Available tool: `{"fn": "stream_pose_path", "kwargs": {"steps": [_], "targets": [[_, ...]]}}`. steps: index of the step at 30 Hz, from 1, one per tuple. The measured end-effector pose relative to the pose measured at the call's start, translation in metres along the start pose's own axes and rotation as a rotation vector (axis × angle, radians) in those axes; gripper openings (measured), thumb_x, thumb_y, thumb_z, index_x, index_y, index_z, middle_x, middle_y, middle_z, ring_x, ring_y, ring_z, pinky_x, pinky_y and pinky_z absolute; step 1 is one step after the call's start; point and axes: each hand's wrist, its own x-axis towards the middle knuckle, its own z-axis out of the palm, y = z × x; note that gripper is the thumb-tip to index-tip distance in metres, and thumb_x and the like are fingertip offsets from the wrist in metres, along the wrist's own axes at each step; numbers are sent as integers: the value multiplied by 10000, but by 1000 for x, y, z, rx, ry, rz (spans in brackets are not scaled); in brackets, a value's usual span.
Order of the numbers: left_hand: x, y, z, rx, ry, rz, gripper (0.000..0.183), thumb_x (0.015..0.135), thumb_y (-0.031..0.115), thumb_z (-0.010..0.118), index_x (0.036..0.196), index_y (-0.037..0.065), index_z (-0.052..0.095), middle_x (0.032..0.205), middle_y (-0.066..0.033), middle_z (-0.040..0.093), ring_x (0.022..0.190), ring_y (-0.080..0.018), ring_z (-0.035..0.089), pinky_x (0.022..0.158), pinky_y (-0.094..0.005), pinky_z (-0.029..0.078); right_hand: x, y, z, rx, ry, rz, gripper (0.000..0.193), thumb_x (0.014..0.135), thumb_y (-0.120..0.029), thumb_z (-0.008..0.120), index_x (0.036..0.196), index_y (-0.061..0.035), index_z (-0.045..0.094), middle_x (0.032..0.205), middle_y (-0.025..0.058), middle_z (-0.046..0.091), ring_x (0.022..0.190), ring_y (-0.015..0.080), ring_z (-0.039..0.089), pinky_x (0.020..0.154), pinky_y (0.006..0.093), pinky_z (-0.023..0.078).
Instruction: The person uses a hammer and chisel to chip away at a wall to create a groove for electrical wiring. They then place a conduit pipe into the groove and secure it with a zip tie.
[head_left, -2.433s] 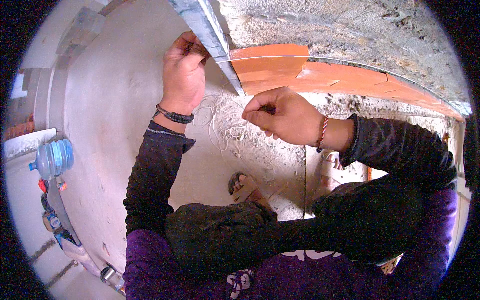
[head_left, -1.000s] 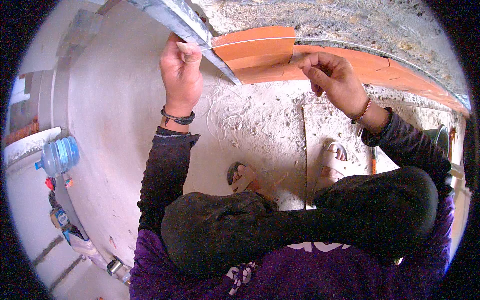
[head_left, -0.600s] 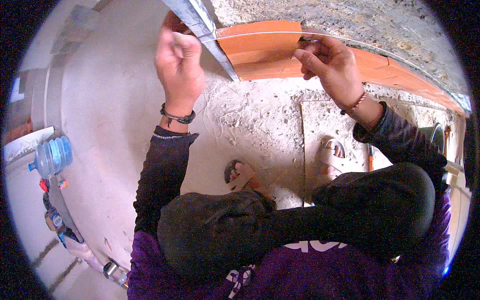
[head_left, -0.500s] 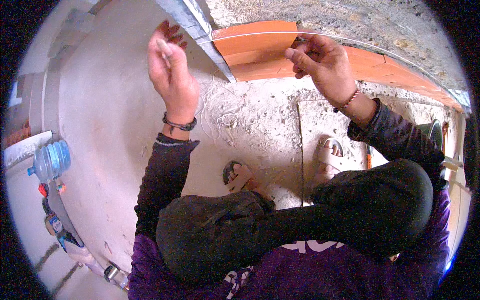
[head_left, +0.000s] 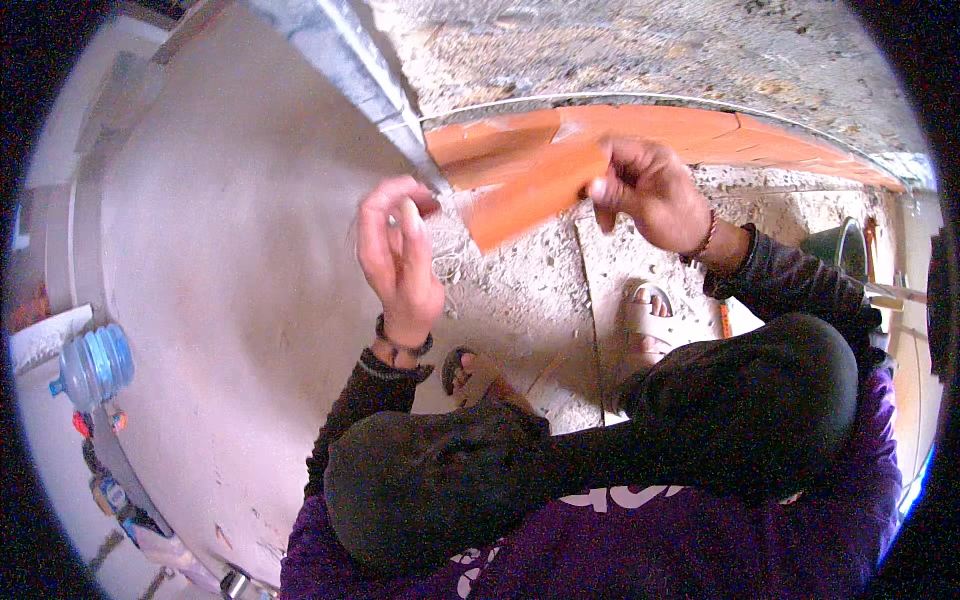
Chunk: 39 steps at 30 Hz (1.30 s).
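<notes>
My right hand (head_left: 660, 195) grips a flat orange clay tile (head_left: 540, 195) by its right end, thumb on the near side. The tile is tilted and a little smeared by motion, away from the wall. By its left end hovers my left hand (head_left: 400, 255), fingers loosely bent and apart, holding nothing. Behind them a row of similar orange tiles (head_left: 670, 125) runs along the foot of the rough wall. A thin white string (head_left: 560, 97) stretches along the top of that row, reaching a grey metal-looking straight bar (head_left: 365, 85) at the left.
Crumbs of mortar and loose string lie on the dusty floor (head_left: 530, 290) around my sandalled feet. A dark bucket (head_left: 838, 250) stands at the right, beside the wall. Far left are a blue water jug (head_left: 95, 365) and several small items along the floor.
The end tile has come off the wall row and moved toward me in my right hand. My left hand has lowered, moving right and nearer to me.
</notes>
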Motion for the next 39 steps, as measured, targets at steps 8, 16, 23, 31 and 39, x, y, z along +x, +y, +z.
{"fn": "stream_pose_path", "kwargs": {"steps": [8,16,23,31,39], "targets": [[9,43,-3,-151,-851,-403,511,802,355,570,1091,-64,528,1095,-142,558,1041,-237,528,941,-356,378,-81,101,-64,-362,96,680,250,875,-244,600,979,-19,634,678,60,616,518,119,569,479,294,480],[61,108,34,-365,-1832,-270,410,799,408,663,992,47,641,1018,-213,627,958,-379,587,873,-480,441,-106,290,-102,-560,215,791,312,824,-320,576,900,-32,669,715,113,670,548,212,655,603,339,561],[71,187,58,514,-1706,-334,440,790,370,650,1077,38,623,1189,-226,540,1065,-394,520,909,-464,416,-74,209,-113,-439,130,862,326,822,-322,537,740,-34,668,671,109,670,630,200,683,554,365,568],[44,180,82,1034,-1081,-134,233,743,259,703,880,72,684,974,-156,643,931,-352,581,847,-437,446,-134,35,-178,245,-143,616,570,913,-567,395,1196,-99,556,1091,89,605,925,208,609,694,376,558],[66,183,120,992,-1357,-495,237,749,269,716,864,63,690,910,-156,667,891,-322,615,838,-434,457,-241,-139,-150,-199,286,293,223,681,-282,679,746,-68,674,806,98,666,788,293,624,694,393,484]]}}
